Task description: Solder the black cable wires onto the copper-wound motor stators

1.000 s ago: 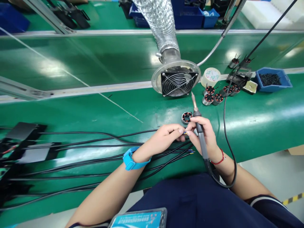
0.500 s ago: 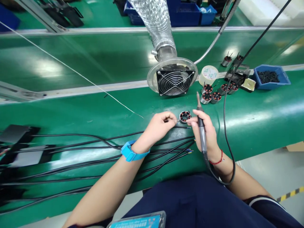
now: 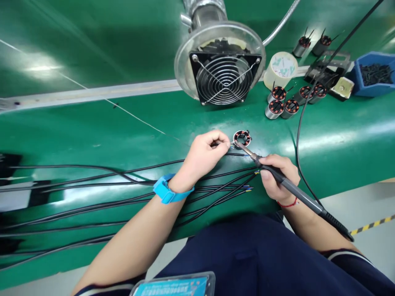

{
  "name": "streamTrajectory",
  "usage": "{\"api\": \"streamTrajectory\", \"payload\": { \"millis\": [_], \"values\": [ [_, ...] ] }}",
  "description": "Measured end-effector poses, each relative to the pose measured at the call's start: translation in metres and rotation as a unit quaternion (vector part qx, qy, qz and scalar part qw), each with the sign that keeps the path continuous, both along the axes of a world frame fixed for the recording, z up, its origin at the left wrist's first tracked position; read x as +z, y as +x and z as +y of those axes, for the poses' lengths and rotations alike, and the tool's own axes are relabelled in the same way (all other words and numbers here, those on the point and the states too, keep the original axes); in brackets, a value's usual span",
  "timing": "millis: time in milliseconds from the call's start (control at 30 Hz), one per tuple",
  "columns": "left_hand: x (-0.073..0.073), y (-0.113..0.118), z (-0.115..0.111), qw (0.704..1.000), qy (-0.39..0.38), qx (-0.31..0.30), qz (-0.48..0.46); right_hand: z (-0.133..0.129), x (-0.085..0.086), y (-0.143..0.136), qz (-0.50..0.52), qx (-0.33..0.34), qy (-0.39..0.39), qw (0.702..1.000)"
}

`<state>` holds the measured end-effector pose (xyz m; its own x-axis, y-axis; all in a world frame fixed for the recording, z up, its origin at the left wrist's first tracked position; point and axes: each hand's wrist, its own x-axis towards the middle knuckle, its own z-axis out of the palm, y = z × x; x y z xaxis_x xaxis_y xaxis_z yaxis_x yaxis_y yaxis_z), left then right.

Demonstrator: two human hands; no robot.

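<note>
My left hand (image 3: 207, 151) is closed in a pinch on a thin silvery solder wire (image 3: 145, 122), which runs down from the upper left. Its short end pokes out of the fingertips to the near-left rim of a motor stator (image 3: 242, 138), a round part with copper windings. In my right hand (image 3: 280, 176) is a soldering iron (image 3: 290, 185), gripped by its dark handle. The iron's tip points up and left and meets the stator's near-left rim, by the wire's end; exact contact is too small to tell.
Several black cables (image 3: 123, 201) with stripped ends lie across the green bench (image 3: 138, 139). A fan-fronted fume extractor (image 3: 224, 78) hangs beyond the stator. More stators (image 3: 274, 109), a tape roll (image 3: 281, 68), a sponge tray (image 3: 342, 88) and a blue bin (image 3: 374, 74) stand at right.
My right hand has turned the soldering iron from upright to slanting, bringing its tip down to the stator. My left hand keeps its pinch beside it. The view has shifted closer and lower.
</note>
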<state>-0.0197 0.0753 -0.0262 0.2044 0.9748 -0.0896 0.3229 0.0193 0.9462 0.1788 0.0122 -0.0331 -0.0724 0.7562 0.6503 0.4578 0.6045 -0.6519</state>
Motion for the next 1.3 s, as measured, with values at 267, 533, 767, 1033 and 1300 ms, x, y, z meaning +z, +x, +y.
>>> {"api": "streamTrajectory", "payload": {
  "millis": [267, 533, 767, 1033, 1300],
  "values": [
    [0.000, 0.000, 0.000, 1.000, 0.029, 0.007, 0.004, 0.001, 0.001, -0.001, 0.007, 0.030, -0.013, 0.999],
    [0.000, 0.000, -0.001, 0.998, 0.052, 0.017, 0.013, 0.003, 0.001, -0.002, 0.009, 0.031, 0.008, 0.999],
    [-0.002, 0.000, 0.000, 0.998, 0.061, 0.023, 0.008, 0.003, 0.002, -0.003, 0.014, 0.046, 0.000, 0.999],
    [-0.002, 0.000, 0.000, 0.998, 0.063, 0.024, 0.008, 0.004, -0.003, -0.003, 0.026, 0.028, 0.018, 0.999],
    [0.000, 0.001, 0.001, 0.997, 0.073, 0.022, 0.016, 0.010, 0.017, -0.002, -0.063, 0.042, -0.071, 0.995]
  ]
}}
